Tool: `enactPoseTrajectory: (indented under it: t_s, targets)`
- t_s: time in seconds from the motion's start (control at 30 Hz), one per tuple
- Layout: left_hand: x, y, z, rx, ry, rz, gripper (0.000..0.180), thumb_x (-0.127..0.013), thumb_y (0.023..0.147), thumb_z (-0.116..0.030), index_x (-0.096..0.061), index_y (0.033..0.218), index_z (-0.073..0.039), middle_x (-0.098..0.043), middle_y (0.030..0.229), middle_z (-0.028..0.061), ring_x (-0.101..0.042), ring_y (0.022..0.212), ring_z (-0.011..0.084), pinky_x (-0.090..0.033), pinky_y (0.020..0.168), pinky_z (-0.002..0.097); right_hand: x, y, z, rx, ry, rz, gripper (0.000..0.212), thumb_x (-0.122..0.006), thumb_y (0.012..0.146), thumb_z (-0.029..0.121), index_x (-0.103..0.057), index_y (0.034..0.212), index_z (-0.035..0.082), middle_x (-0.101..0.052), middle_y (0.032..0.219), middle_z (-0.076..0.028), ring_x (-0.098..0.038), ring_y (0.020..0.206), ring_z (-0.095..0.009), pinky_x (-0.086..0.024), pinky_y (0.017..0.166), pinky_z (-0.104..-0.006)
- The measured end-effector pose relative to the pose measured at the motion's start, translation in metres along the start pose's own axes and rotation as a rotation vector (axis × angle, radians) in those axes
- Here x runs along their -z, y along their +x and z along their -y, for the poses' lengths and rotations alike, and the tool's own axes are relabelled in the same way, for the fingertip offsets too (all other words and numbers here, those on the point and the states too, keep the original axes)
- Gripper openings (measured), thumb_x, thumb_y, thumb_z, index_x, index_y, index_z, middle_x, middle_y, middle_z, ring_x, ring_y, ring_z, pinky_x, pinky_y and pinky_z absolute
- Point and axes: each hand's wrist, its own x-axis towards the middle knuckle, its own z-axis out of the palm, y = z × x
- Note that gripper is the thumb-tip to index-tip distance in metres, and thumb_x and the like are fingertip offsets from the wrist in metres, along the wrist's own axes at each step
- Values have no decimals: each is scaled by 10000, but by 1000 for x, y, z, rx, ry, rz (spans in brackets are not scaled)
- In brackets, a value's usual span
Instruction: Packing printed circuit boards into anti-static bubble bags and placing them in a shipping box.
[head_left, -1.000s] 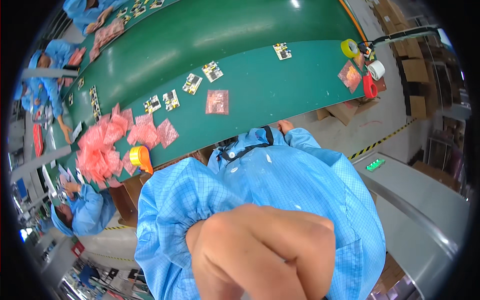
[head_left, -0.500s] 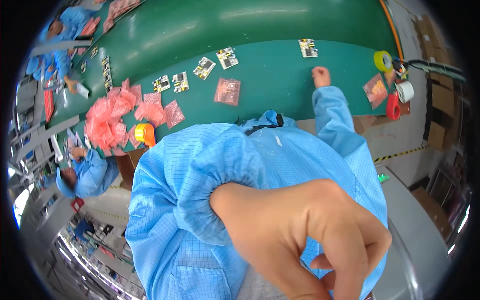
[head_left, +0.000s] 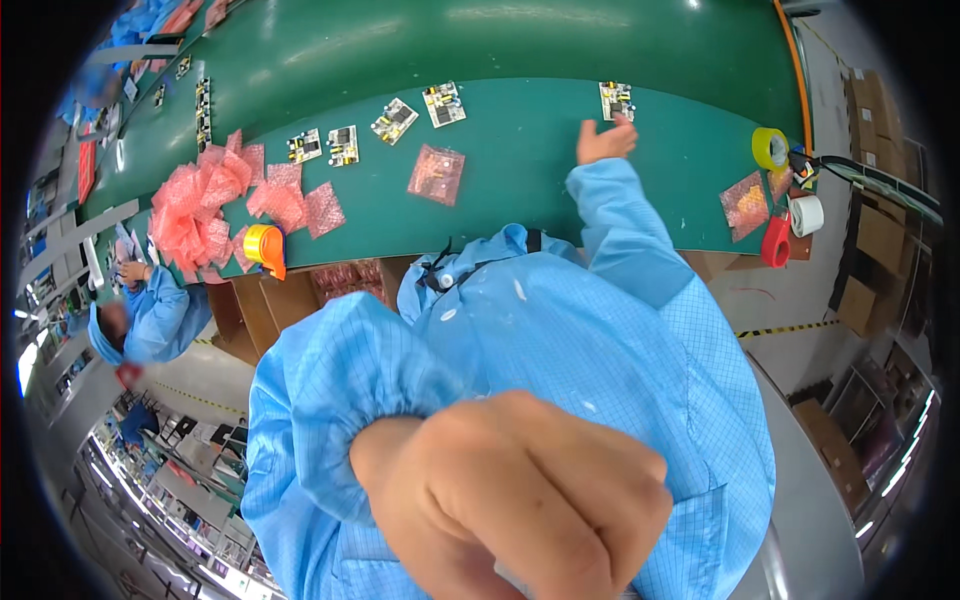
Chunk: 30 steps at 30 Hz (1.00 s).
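My left hand (head_left: 520, 490) is raised close in front of me, large in the picture. Its fingers are curled closed, and their tips are hidden, so what they hold, if anything, cannot be made out. Over the green table my right hand (head_left: 607, 143) reaches out with thumb and fingers apart, holding nothing visible. Its fingertips are at the near edge of a circuit board (head_left: 617, 101); whether they touch is unclear. Left of it lie several more circuit boards, one (head_left: 443, 104) nearest the middle. A pink bubble-wrap bag (head_left: 437, 175) lies flat below them.
Pink bubble-wrap bags (head_left: 190, 215) are heaped at the left, beside an orange tape roll (head_left: 264, 246). At the right edge are yellow tape (head_left: 769, 149), a red roll (head_left: 776, 242), a white roll (head_left: 806, 215) and a bubble-wrap bag (head_left: 745, 205). A co-worker (head_left: 165, 315) is at the left.
My right hand has gone from a loose fist to spread fingers and moved forward to the circuit board. My left hand has shifted left, its fingers curled tighter. The view has shifted slightly.
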Motion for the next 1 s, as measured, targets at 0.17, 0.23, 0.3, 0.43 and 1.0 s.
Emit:
enactPoseTrajectory:
  t_s: [0.17,0.23,0.3,0.43,1.0]
  targets:
    - [-21,-16,8,-107,-145,-191,151,-780,701,44,-706,831,67,-585,748,80,-500,575,90,-283,403,205,-18,-60,41,175,153,153,458,-700,705,201,-516,1098,55,-513,1114,-164,-492,1038,-353,-420,890,-449]
    - [-31,-24,6,-161,-122,-240,143,-778,701,47,-705,823,66,-581,745,79,-493,572,89,-280,404,202,-24,-78,47,187,181,234,448,-700,705,190,-519,1092,56,-521,1113,-152,-499,1034,-339,-427,884,-437]
    - [-37,-34,1,-81,-117,-322,160,-783,699,25,-705,834,63,-577,761,82,-477,568,81,-282,407,201,-31,-92,45,190,193,298,439,-700,705,178,-521,1086,56,-528,1112,-141,-506,1030,-325,-434,878,-425]
    - [-27,-53,-2,-43,-143,-208,204,-793,697,-17,-704,864,60,-577,794,91,-462,560,79,-291,413,200,-38,-108,34,211,238,372,404,-683,719,167,-525,1078,73,-550,1100,-111,-511,1040,-314,-427,886,-424]
    - [-45,-190,-23,426,424,-612,124,-607,897,-114,-633,922,4,-518,793,64,-501,569,127,-407,500,246,113,-154,57,-30,899,856,133,-590,888,74,-594,1004,10,-649,858,-54,-601,782,-100,-486,731,-232]
